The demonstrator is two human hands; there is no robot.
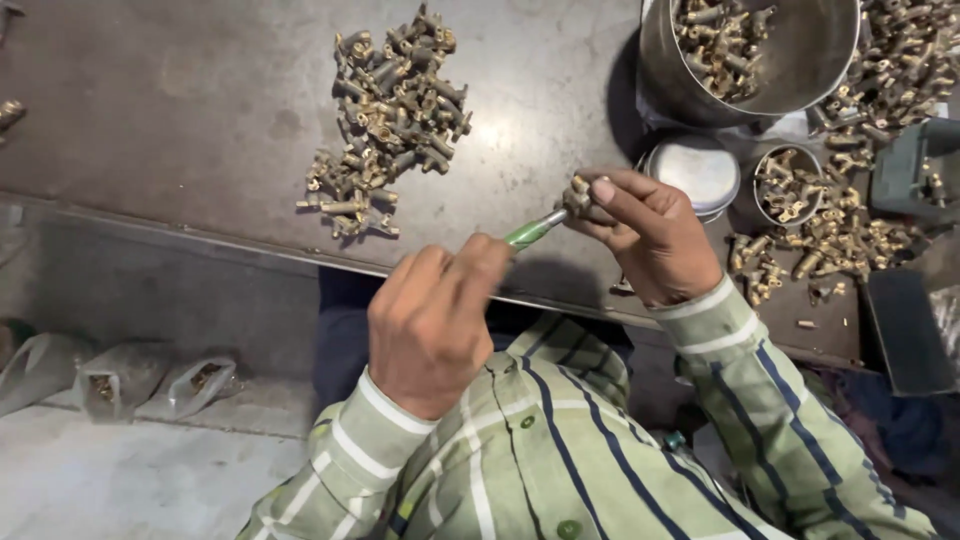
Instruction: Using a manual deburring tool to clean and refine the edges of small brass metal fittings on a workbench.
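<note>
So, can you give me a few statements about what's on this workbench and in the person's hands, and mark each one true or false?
1. The left hand grips a green-handled tool. True.
2. The right hand holds a small brass fitting at the tool's tip. True.
3. The large steel bowl is empty. False: it holds brass fittings.
4. A loose pile of brass fittings lies on the metal table. True.
5. The person wears a plain red shirt. False: the shirt sleeve is green with white and dark stripes.
6. The small steel cup sits upside down. False: it stands open, with fittings inside.
</note>
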